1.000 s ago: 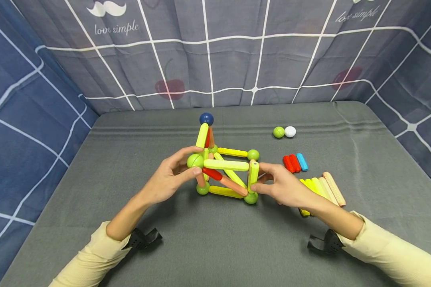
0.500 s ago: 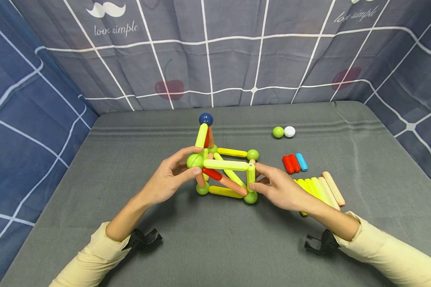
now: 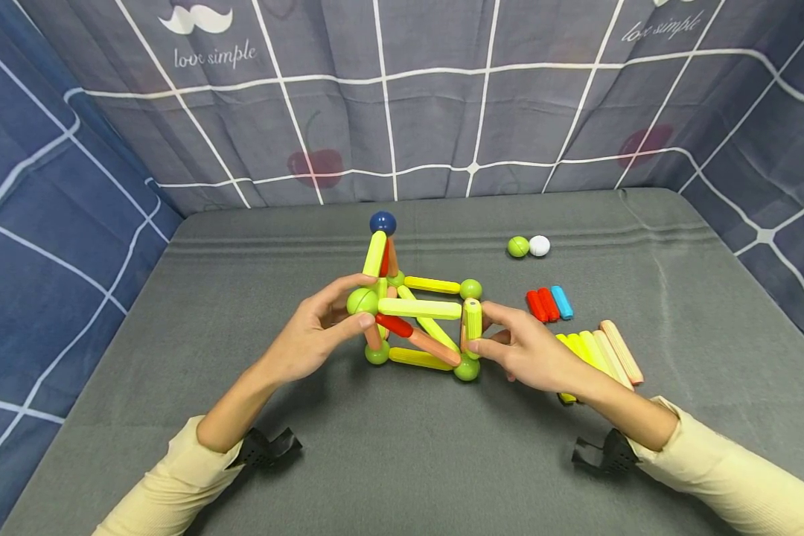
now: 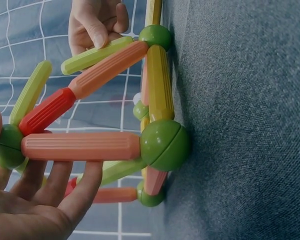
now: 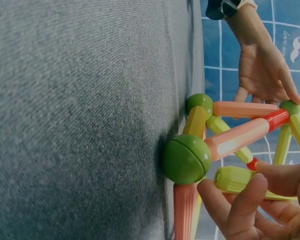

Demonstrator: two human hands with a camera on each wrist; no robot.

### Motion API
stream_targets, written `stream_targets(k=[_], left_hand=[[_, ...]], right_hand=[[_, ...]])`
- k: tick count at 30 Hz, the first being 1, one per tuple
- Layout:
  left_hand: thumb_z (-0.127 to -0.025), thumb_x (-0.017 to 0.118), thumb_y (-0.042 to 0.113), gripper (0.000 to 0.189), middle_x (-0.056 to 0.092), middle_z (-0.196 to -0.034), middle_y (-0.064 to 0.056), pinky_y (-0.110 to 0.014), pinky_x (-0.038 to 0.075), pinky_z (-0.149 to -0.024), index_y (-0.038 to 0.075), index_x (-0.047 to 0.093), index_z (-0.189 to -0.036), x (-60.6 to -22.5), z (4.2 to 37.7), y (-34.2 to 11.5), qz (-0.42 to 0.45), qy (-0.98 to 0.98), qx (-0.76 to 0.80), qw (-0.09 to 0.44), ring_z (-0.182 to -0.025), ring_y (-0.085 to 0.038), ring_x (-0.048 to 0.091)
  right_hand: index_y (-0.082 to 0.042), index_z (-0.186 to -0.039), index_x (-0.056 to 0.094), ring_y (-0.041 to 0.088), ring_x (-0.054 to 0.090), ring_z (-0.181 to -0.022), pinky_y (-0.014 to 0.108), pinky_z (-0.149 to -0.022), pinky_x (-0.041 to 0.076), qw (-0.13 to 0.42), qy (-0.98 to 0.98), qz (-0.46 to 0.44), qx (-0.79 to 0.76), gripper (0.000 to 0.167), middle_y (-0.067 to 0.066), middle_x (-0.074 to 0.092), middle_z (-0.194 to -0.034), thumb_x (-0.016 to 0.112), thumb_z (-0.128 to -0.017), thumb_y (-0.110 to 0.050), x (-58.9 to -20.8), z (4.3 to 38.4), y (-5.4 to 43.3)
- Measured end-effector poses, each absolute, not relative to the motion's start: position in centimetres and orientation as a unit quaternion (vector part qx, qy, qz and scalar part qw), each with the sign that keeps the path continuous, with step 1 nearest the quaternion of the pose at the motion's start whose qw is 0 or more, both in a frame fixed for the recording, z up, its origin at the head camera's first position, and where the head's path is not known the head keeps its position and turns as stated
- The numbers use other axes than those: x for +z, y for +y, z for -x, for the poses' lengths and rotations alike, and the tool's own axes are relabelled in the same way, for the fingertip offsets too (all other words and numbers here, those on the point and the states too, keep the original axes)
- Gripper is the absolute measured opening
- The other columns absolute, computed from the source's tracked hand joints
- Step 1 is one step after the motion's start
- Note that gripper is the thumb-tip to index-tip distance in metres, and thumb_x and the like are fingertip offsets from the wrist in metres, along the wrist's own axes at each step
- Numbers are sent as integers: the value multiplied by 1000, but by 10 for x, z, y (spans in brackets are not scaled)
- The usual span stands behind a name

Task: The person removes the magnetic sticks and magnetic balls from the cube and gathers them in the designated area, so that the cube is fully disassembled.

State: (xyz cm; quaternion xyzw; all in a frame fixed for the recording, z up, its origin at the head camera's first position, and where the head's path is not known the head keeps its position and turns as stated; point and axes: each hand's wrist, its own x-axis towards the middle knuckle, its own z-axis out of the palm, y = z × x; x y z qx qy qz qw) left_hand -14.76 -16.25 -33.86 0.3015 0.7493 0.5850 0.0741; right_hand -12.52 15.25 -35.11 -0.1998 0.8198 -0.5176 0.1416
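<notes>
A frame of magnetic rods and balls stands on the grey cloth, a dark blue ball (image 3: 383,222) at its top. My left hand (image 3: 315,331) pinches a green ball (image 3: 362,302) at the frame's upper left corner. From that ball a yellow-green rod (image 3: 420,308) reaches right, and a red rod (image 3: 394,325) and an orange rod (image 3: 435,347) slope down to a lower green ball (image 3: 467,368). My right hand (image 3: 525,346) pinches another yellow-green rod (image 3: 473,320) above this lower ball. In the right wrist view, a gap shows between the held rod's end (image 5: 222,178) and the ball (image 5: 186,159).
Right of the frame lie loose rods: red ones (image 3: 543,305), a blue one (image 3: 562,302) and several yellow and pale ones (image 3: 599,357), partly behind my right forearm. A loose green ball (image 3: 518,247) and white ball (image 3: 539,246) sit farther back. A checked curtain (image 3: 435,112) hangs behind.
The rod in my right hand shifts left toward the horizontal rod's end, then back right, its top now tipped more toward the camera. My left hand and the frame stay nearly still.
</notes>
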Motion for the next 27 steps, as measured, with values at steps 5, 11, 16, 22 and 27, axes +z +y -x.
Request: stream_targets(k=[5,11,16,22,27], left_hand=[[-99,61,11,47,66,-111,-12,-38,52,-86,1,45,-142,-339,148,-162,-298,752,583,76,-101,-28,64],[-100,60,12,47,68,-108,-12,-39,51,-87,2,45,-143,-340,148,-163,-294,753,583,78,-102,-27,64],[-100,60,13,47,67,-109,-15,-39,52,-87,3,44,-143,-340,149,-162,-295,752,585,79,-103,-27,64],[-100,60,12,47,68,-104,-19,-39,51,-87,5,45,-143,-339,148,-162,-296,751,585,79,-102,-28,64],[-99,60,11,47,68,-107,-14,-40,51,-87,5,45,-143,-339,147,-162,-296,750,586,78,-102,-28,64]], right_hand=[[-8,-105,61,34,66,-72,36,-52,52,137,828,195,-508,12,10,64,-97,66,-95,-11,-349,125,158],[-4,-110,64,36,66,-78,38,-57,55,112,825,202,-515,19,11,66,-95,69,-92,-7,-348,123,168],[-4,-135,53,32,63,-60,37,-50,53,88,819,194,-532,49,14,63,-99,71,-90,-3,-349,122,176],[-12,-147,39,27,57,-46,37,-50,52,69,816,196,-540,64,18,60,-101,69,-91,-2,-346,121,184],[-11,-145,41,31,57,-47,36,-52,53,66,811,194,-549,61,18,60,-98,69,-91,-1,-347,120,189]])
